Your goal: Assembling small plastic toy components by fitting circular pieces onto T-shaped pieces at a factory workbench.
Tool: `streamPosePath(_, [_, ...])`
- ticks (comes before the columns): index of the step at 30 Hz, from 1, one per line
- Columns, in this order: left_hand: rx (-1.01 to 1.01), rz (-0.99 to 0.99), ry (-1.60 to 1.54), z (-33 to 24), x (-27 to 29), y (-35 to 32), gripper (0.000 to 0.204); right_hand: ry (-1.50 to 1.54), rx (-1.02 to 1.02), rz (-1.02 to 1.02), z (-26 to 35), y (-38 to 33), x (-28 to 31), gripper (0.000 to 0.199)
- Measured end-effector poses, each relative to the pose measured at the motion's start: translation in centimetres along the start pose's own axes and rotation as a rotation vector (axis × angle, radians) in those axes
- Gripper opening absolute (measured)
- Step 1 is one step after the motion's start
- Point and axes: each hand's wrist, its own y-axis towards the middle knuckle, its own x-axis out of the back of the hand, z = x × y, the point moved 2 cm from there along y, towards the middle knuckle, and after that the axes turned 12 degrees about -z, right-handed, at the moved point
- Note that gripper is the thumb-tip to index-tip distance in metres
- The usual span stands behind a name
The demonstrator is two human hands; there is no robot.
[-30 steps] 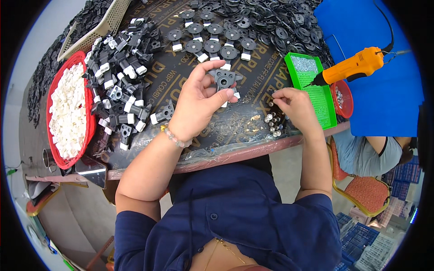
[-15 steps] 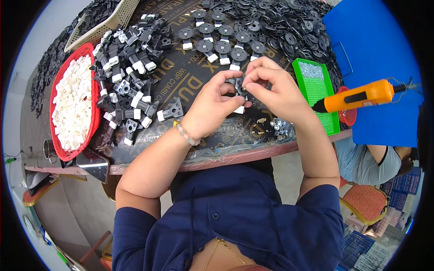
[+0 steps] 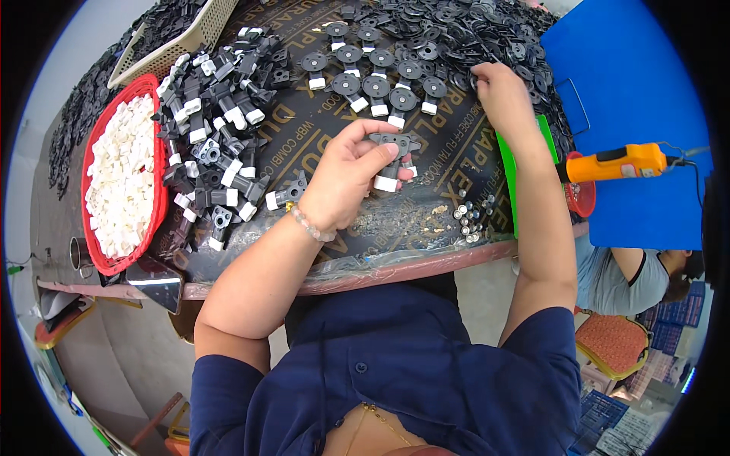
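My left hand (image 3: 353, 171) pinches a black plastic bracket with a white end (image 3: 394, 144) between thumb and fingers above the near middle of the table. Another white end shows just behind it. Stretched out to the far right, my right hand (image 3: 502, 99) has its fingers curled together at the edge of a heap of black discs (image 3: 426, 49); what lies between the fingertips is hidden. Beyond my left hand stand several brackets topped with round discs (image 3: 402, 99). To its left lies a single black bracket (image 3: 289, 194).
Black-and-white brackets (image 3: 220, 114) are heaped at left beside a red basket (image 3: 163, 190) of white pieces. Small silver metal parts (image 3: 468, 220) lie near the front edge. My right forearm crosses a green tray (image 3: 525, 205). An orange electric screwdriver (image 3: 616, 163) hangs at right.
My right hand has left the bracket and reached far right to the disc heap. My left hand keeps the bracket, now in plainer view. The screwdriver has shifted slightly.
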Motion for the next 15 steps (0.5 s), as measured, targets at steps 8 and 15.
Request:
streamPosePath(8, [-0.025, -0.043, -0.064, -0.3, 0.2, 0.2, 0.03, -0.407, 0.271, 0.358, -2.6, 1.3, -6.3, 0.031])
streamPosePath(15, [-0.037, -0.055, -0.025, -0.5, 0.3, 0.1, 0.035, -0.25, 0.431, 0.121, -4.2, 1.7, -6.0, 0.019])
